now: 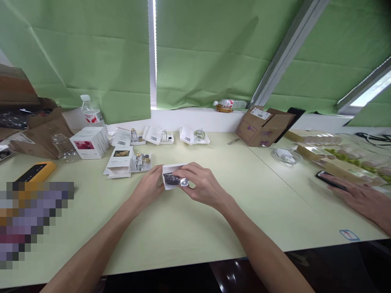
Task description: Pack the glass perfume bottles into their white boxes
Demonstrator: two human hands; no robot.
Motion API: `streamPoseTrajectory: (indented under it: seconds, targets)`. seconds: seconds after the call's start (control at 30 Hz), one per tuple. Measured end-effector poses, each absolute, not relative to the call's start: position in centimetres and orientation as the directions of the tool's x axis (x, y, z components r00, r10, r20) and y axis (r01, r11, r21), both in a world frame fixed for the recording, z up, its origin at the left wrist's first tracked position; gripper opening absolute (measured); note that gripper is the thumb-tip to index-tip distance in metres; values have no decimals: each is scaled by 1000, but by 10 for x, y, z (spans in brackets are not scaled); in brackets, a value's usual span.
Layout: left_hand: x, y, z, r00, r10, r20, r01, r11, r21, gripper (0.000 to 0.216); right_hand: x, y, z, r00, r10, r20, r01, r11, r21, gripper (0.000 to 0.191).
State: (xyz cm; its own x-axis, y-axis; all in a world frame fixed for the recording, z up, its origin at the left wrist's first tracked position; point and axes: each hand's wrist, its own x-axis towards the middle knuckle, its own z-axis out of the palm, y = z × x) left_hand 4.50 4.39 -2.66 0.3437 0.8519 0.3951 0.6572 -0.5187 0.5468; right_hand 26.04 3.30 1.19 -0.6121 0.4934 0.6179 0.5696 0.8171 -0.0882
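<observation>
My left hand point(150, 185) grips a small white box point(174, 167) by its left side, just above the table. My right hand point(204, 182) has its fingers closed on a dark, glossy bottle point(172, 179) with a shiny round end. The bottle lies at the white box; how far it sits inside is unclear. Beyond my left hand is an opened carton point(121, 158) with a flower picture, beside a white tray point(146, 167) of small glass bottles point(139, 162). Farther back stand more small bottles point(200, 134) in white trays with barcoded cartons point(186, 136).
White boxes point(90, 142), a glass jar point(64, 147) and a yellow device point(38, 173) are at left. A cardboard box point(259, 128) and coiled white cable point(286, 156) are at right. Another person's hand point(362, 199) rests by a phone point(331, 180) at far right.
</observation>
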Motion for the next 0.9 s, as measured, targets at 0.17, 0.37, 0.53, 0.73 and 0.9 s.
streamPoseTrajectory:
  seconds: [0.17,0.37,0.53,0.73,0.9]
  targets:
    - [46,42,-21,349,848,399,611,-528,589,39,260,32,14,-605,486,630,591,805,-53,28]
    - [47,41,-19,331,854,400,570,-519,636,40,258,30,15,-608,512,607,603,795,-66,28]
    - [48,40,-18,332,851,407,558,-525,643,37,259,29,16,-613,508,605,602,796,-59,30]
    - [47,42,-20,336,855,395,534,-519,668,37,258,28,18,-603,520,605,609,790,-72,22]
    - [46,42,-18,335,862,380,531,-507,679,38,257,27,18,-587,508,630,593,800,-92,21]
